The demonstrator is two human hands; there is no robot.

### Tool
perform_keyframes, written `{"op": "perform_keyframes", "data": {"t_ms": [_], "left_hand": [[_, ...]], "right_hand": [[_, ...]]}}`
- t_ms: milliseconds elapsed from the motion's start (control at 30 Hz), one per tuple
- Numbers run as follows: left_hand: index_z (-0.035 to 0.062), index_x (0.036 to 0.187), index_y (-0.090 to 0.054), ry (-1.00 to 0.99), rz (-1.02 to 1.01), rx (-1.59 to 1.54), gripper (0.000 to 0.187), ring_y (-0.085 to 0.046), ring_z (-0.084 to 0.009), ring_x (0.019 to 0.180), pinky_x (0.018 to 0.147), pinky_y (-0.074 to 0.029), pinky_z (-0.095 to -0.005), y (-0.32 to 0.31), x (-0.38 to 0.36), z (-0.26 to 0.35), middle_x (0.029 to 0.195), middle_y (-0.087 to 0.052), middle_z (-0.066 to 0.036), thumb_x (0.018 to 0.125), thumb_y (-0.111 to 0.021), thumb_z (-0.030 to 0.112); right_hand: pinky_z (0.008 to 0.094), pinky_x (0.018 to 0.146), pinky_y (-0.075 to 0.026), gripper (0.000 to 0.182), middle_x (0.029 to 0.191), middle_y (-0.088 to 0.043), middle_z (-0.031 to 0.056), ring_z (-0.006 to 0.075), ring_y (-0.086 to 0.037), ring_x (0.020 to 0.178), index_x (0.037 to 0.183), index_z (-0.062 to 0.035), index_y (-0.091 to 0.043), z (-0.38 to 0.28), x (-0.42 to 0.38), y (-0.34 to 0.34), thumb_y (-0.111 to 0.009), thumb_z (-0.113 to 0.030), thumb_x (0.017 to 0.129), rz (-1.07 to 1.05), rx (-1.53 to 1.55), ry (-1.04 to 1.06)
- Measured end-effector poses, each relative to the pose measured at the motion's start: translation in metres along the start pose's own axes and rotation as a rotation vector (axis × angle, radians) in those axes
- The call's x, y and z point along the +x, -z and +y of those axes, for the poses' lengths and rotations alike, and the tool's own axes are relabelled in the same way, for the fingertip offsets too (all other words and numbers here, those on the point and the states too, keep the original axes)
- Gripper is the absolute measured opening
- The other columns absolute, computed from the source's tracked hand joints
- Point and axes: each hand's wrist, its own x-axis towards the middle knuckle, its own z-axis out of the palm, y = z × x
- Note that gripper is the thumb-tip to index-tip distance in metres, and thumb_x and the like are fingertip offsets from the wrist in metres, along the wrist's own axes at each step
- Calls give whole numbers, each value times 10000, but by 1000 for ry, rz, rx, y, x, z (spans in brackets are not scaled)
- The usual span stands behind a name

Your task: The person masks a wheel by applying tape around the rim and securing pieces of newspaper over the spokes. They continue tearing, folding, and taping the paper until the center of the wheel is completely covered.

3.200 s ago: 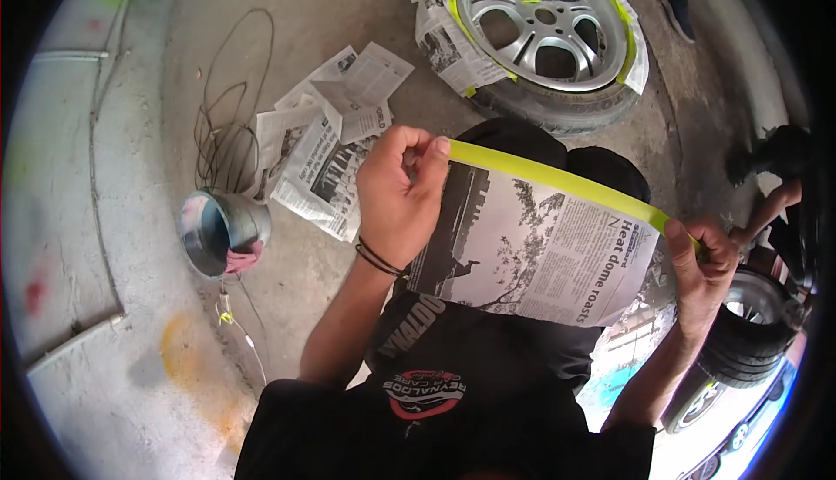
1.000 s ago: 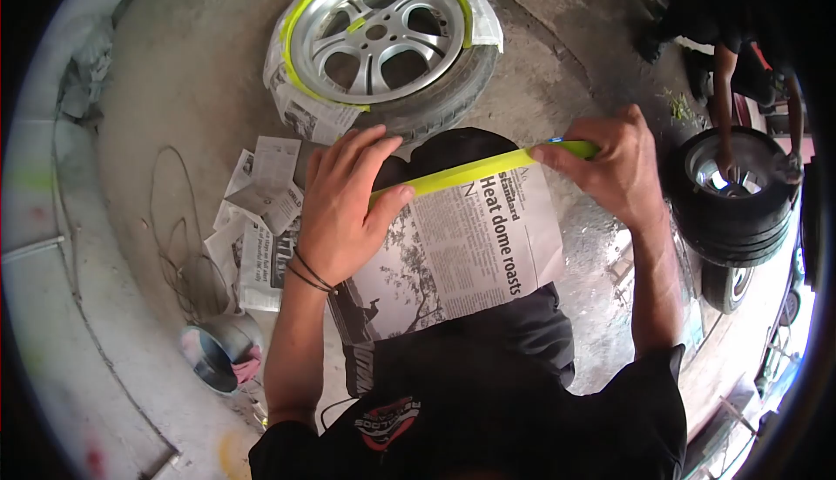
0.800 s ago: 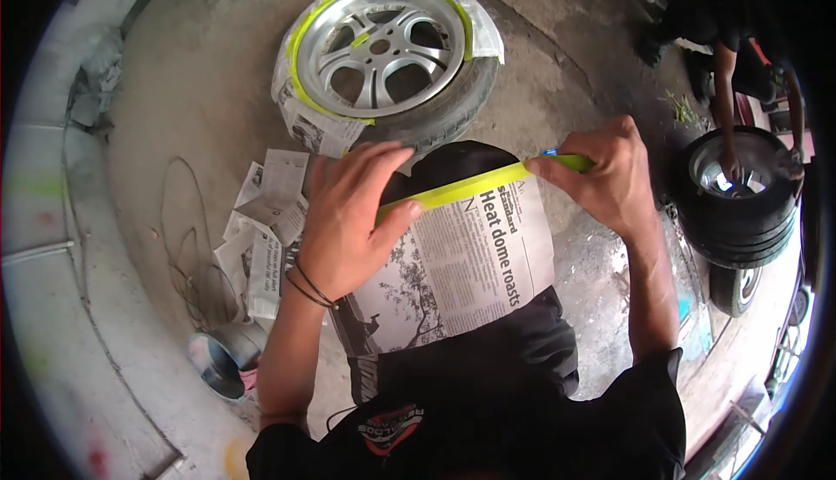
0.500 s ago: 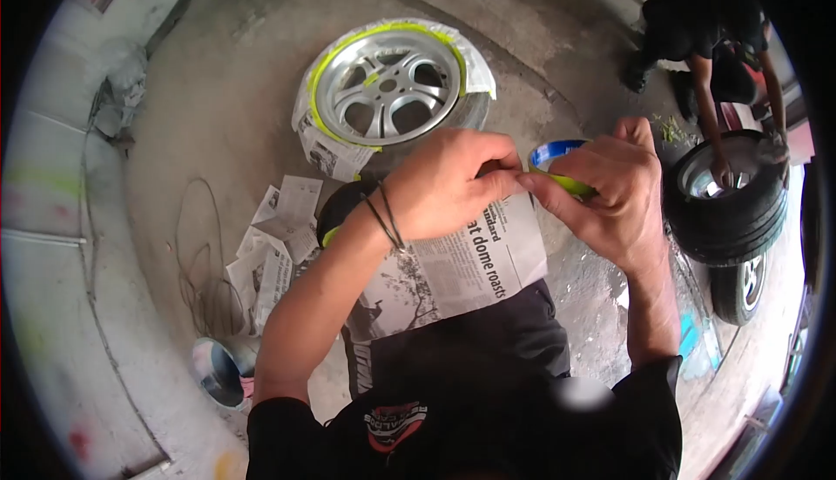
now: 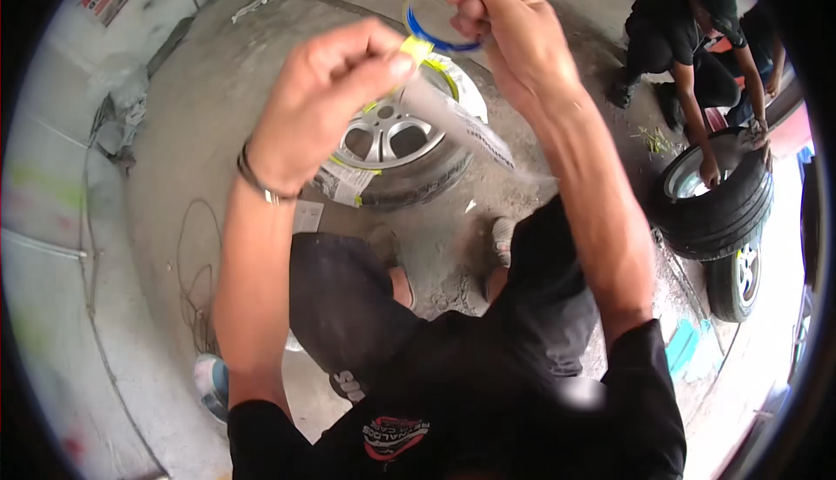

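Note:
My left hand (image 5: 326,101) is raised over the wheel, its thumb and finger pinching a newspaper sheet (image 5: 461,131) at an edge with yellow-green tape (image 5: 416,48) on it. The sheet hangs down to the right, seen nearly edge-on and blurred. Higher up, my right hand (image 5: 522,40) grips a tape roll (image 5: 420,30), yellow-green outside with a blue inner ring. Beyond both hands lies a silver alloy wheel (image 5: 383,151) with its tyre (image 5: 427,179). Yellow-green tape and newspaper cover part of its rim edge; my hands and the sheet hide some of it.
At the right, a crouching person (image 5: 688,53) has both hands at another tyre (image 5: 723,227), which rests over a further wheel (image 5: 736,284). A loose wire (image 5: 196,262) and a can (image 5: 211,384) lie left of my knees. A paint-marked wall (image 5: 52,306) runs along the left.
Both my hands have risen and moved apart, lifting the newspaper off my lap. My knees have spread, showing the floor and my feet. The crouching person's head has come into view.

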Motion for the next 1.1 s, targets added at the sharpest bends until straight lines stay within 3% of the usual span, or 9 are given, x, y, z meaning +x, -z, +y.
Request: {"op": "perform_keyframes", "data": {"t_ms": [167, 233, 267, 300, 467, 700, 900, 967, 1100], "left_hand": [[13, 1065, -709, 202, 32, 59, 104, -609, -108, 861, 825, -487, -277, -6, -54, -54, 971, -715, -8, 1109, -662, 94], [37, 1057, -716, 555, -140, 273, 59, -701, -219, 863, 835, -529, -326, -13, -68, -63, 965, -758, -78, 1048, -702, 94], [52, 1048, -714, 447, -281, 518, 75, -720, -258, 880, 839, -543, -357, -22, -77, -72, 955, -754, -93, 1006, -716, 114], [67, 1040, -712, 321, -429, 764, 103, -738, -297, 897, 844, -558, -389, -31, -83, -81, 944, -751, -108, 964, -731, 134], [94, 1032, -703, 425, -643, 553, 139, -748, -228, 903, 834, -564, -397, -69, -75, -87, 917, -718, -53, 941, -694, 198], [106, 1013, -755, 330, -518, 528, 173, -699, -222, 985, 838, -528, -405, -51, -43, -98, 989, -718, -36, 928, -670, 229], [112, 1012, -753, 69, -591, 706, 159, -698, -228, 950, 808, -536, -413, -58, -56, -106, 1004, -720, -45, 930, -669, 220], [103, 1008, -752, 295, -348, 500, 162, -705, -231, 935, 796, -545, -413, -53, -58, -96, 984, -722, -55, 929, -675, 222], [63, 1093, -726, 249, -423, 585, 193, -734, -215, 926, 811, -562, -375, -53, -70, -81, 904, -684, -27, 955, -692, 195]], "right_hand": [[337, 832, -537, 471, 925, -785, 91, 168, -673, 854, 1136, 12, -807, 158, 73, 13, -640, -428, 1135, -34, -683, -152], [418, 891, -584, 360, 1010, -808, 198, 286, -767, 941, 1149, -25, -798, 254, 80, 36, -644, -348, 1109, -128, -941, -63], [443, 915, -593, 323, 1048, -813, 221, 338, -790, 983, 1152, -31, -795, 294, 76, 46, -650, -314, 1096, -190, -972, -61], [529, 920, -586, 227, 1025, -818, 192, 419, -765, 1012, 1102, -88, -817, 329, 72, 55, -689, -263, 1036, -202, -1062, 0], [526, 1038, -517, 127, 1257, -740, 14, 318, -650, 1239, 1073, -203, -849, 447, 89, 72, -756, -261, 1010, -215, -1342, 242], [535, 1019, -505, 132, 1230, -721, -6, 285, -646, 1225, 1092, -241, -836, 502, 128, 26, -788, -234, 969, -385, -1329, 527], [553, 1023, -534, 360, 1330, -723, 41, 330, -654, 1288, 1314, -199, -792, 468, 93, 12, -830, -274, 964, -348, -1279, 361], [506, 968, -577, 292, 1215, -786, 102, 353, -729, 1172, 1258, -132, -811, 431, 68, 16, -813, -239, 986, -303, -1085, 252], [474, 884, -614, 215, 1076, -822, 156, 382, -781, 1018, 1163, -73, -829, 392, 6, 27, -793, -208, 999, -292, -853, -21]]}}
